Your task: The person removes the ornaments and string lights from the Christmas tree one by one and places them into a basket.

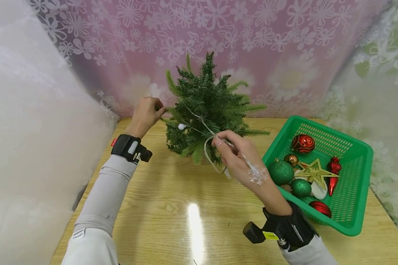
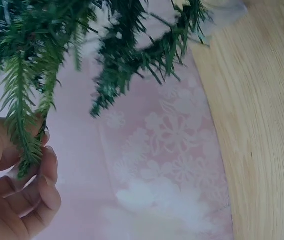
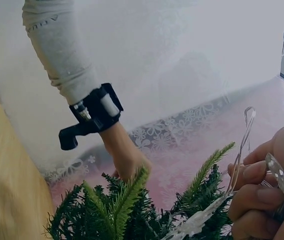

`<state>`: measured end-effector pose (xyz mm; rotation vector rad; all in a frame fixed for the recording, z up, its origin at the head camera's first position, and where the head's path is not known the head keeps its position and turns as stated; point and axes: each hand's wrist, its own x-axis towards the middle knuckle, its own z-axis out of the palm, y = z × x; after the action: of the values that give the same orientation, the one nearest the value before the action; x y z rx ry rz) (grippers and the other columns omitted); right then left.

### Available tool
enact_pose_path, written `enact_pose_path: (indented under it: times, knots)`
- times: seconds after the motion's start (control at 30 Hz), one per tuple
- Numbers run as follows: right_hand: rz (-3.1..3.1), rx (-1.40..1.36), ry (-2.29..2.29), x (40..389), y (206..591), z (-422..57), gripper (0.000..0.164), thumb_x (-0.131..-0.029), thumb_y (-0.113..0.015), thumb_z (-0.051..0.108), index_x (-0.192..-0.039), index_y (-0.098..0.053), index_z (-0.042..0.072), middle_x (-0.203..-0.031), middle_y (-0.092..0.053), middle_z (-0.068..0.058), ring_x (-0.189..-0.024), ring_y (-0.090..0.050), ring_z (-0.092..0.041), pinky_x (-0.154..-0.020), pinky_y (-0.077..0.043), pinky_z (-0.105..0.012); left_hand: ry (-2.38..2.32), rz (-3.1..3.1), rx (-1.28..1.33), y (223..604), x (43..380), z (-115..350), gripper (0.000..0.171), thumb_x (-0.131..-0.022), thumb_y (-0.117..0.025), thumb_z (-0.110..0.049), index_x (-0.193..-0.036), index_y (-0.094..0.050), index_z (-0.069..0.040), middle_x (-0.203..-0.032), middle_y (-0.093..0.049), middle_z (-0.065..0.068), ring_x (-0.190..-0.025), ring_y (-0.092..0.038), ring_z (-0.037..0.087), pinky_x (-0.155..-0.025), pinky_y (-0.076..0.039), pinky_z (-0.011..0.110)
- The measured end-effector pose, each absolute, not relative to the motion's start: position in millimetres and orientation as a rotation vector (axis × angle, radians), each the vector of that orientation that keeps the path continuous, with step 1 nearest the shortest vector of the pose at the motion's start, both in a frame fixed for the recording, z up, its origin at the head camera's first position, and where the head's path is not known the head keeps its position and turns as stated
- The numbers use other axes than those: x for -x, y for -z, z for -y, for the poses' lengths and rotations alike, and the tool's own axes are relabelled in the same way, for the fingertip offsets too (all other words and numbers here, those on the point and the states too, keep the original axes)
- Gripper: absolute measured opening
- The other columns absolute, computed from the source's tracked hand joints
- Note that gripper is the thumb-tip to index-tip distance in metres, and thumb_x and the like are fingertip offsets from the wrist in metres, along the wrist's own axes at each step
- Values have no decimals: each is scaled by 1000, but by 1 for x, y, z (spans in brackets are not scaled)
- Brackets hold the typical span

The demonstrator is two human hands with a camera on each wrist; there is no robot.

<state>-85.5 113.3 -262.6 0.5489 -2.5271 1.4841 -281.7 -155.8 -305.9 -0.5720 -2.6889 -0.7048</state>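
A small artificial Christmas tree (image 1: 205, 99) stands upright at the middle back of the table. My left hand (image 1: 147, 114) pinches the tip of a branch (image 2: 22, 107) on the tree's left side, thumb and fingertips bent around it in the left wrist view. With curled fingers, my right hand (image 1: 238, 156) holds a clear string of lights (image 1: 203, 121) in front of the tree's lower right. Part of the string runs over the front branches, where a round white bulb (image 1: 181, 126) hangs. A clear snowflake (image 1: 258, 175) on the string lies over the back of the right hand.
A green plastic basket (image 1: 366, 176) sits on the right of the wooden table (image 1: 159, 217). Inside are red and green baubles (image 1: 282, 172), a gold star (image 1: 315, 173) and a red spiral drop ornament (image 1: 334, 173). A pink flowered curtain (image 1: 285, 55) hangs close behind the tree.
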Motion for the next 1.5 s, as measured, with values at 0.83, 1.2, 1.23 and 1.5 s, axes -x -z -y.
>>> enact_pose_path:
  times: [0.83,1.2,1.23,1.5]
  knots:
    - [2496,-386,-1010,103,263,-116,38,-93,-66,24,-64,-42,12,-51,-33,2,-43,-34,-17,-47,-27,-31,1005,2591,669,308,189,133,8,-94,-59,-10,-98,-61,-4,-61,-40,3,-47,-26,15,-52,-24,30]
    - [2737,-366,-603,136,266,-107,24,-100,-55,26,-117,-64,12,-59,-57,-6,-39,-38,-17,-39,-26,-30,1020,2555,860,310,165,109,9,-95,-62,-14,-92,-67,-8,-57,-41,-1,-45,-30,13,-50,-26,27]
    - [2757,-366,-551,139,267,-106,28,-100,-54,26,-123,-63,13,-55,-53,-6,-39,-37,-16,-38,-26,-29,1009,2549,872,310,164,107,9,-95,-62,-14,-91,-68,-8,-58,-43,-2,-46,-31,12,-49,-27,27]
    - [2890,-371,-350,159,271,-107,36,-102,-50,23,-138,-54,18,-49,-38,-4,-40,-26,-15,-39,-23,-30,974,2511,945,315,158,99,12,-96,-61,-16,-88,-69,-10,-63,-46,-2,-51,-35,11,-52,-30,27]
